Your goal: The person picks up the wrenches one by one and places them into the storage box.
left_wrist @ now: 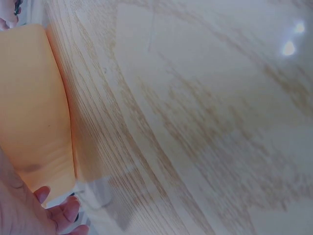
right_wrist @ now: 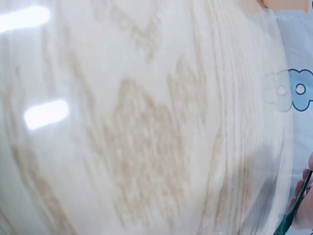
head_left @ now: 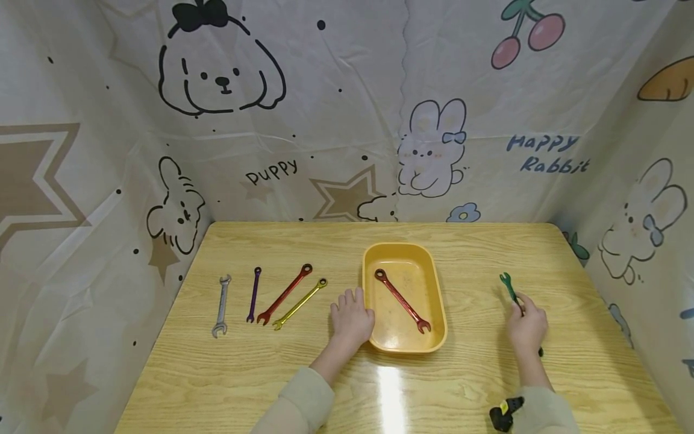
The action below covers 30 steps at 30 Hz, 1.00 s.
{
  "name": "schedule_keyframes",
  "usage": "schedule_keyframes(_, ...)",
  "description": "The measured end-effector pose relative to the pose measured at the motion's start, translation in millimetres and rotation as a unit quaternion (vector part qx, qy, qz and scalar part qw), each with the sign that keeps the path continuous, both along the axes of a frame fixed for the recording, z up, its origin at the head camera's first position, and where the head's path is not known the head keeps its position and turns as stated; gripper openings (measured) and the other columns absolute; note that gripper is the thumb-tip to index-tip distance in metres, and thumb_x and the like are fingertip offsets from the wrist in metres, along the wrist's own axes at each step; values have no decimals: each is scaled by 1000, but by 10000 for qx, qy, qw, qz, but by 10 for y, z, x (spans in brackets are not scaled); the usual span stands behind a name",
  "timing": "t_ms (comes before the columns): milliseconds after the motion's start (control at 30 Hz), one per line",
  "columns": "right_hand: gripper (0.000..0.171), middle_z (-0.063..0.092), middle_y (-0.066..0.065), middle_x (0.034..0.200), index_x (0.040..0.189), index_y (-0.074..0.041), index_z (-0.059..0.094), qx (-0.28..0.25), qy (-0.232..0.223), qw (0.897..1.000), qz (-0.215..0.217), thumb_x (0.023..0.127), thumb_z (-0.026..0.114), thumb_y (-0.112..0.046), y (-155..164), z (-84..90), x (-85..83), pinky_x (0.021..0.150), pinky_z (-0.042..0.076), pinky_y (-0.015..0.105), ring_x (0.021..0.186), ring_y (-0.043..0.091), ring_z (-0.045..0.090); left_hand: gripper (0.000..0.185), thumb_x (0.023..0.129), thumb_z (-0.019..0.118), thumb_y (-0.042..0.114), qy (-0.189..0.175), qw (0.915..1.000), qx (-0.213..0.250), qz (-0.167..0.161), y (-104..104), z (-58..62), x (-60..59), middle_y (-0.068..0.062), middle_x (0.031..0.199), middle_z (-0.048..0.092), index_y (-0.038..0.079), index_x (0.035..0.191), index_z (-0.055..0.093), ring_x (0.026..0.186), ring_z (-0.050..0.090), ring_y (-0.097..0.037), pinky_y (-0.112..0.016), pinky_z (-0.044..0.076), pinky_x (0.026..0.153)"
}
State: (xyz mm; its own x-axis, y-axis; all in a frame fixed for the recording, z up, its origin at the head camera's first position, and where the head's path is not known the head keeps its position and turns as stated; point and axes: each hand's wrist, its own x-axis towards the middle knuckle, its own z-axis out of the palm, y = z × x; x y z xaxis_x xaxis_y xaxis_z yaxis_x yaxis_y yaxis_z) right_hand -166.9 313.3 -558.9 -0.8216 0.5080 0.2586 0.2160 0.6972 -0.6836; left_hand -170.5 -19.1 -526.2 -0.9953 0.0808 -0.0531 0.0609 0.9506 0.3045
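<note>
A yellow tray (head_left: 374, 265) sits mid-table with a red wrench (head_left: 402, 300) lying inside it. My left hand (head_left: 351, 318) rests on the table against the tray's left wall (left_wrist: 34, 117), fingers relaxed. My right hand (head_left: 526, 328) on the right side of the table grips a green wrench (head_left: 508, 287), whose open end points away from me; a sliver of that wrench (right_wrist: 293, 210) shows at the edge of the right wrist view. Left of the tray lie a silver wrench (head_left: 221, 305), a purple wrench (head_left: 253, 294), another red wrench (head_left: 285, 293) and a yellow wrench (head_left: 300, 303).
The wooden table (head_left: 303, 374) is closed in on three sides by a cartoon-printed cloth backdrop (head_left: 347, 120). A black strap (head_left: 504, 415) shows on my right wrist.
</note>
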Motion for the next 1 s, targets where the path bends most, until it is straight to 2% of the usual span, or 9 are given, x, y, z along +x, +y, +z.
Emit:
schedule_keyframes(133, 27, 53, 29, 90, 117, 3, 55, -81, 54, 9999, 36, 90, 51, -2, -46, 40, -13, 75, 34, 55, 86, 44, 46, 26, 88, 45, 24, 1, 10000, 0, 7, -3, 3, -2, -11, 92, 42, 6, 105, 39, 81, 39, -26, -42, 34, 71)
schedule_keyframes(367, 30, 51, 27, 94, 120, 3, 54, -247, -168, 9995, 137, 92, 49, -5, -112, 114, -15, 72, 33, 51, 88, 42, 46, 25, 87, 45, 23, 25, 10000, 23, 26, -2, 1, 1, -11, 92, 42, 6, 104, 40, 80, 40, -26, -41, 34, 70)
schedule_keyframes(733, 29, 52, 26, 93, 119, 4, 54, -125, -62, 9992, 387, 92, 50, -5, -217, 232, -39, 65, 33, 43, 82, 37, 46, 25, 87, 45, 24, 20, 10000, -58, 23, 3, -21, -4, -10, 91, 42, 7, 104, 39, 80, 40, -25, -41, 34, 69)
schedule_keyframes(1000, 29, 52, 25, 93, 120, 3, 55, -116, 98, 9983, 561, 92, 50, -6, -296, 307, -82, 64, 34, 40, 79, 34, 47, 26, 87, 45, 25, -18, 9999, -117, 33, 8, -24, -15, -10, 91, 41, 7, 105, 39, 80, 40, -25, -41, 35, 70)
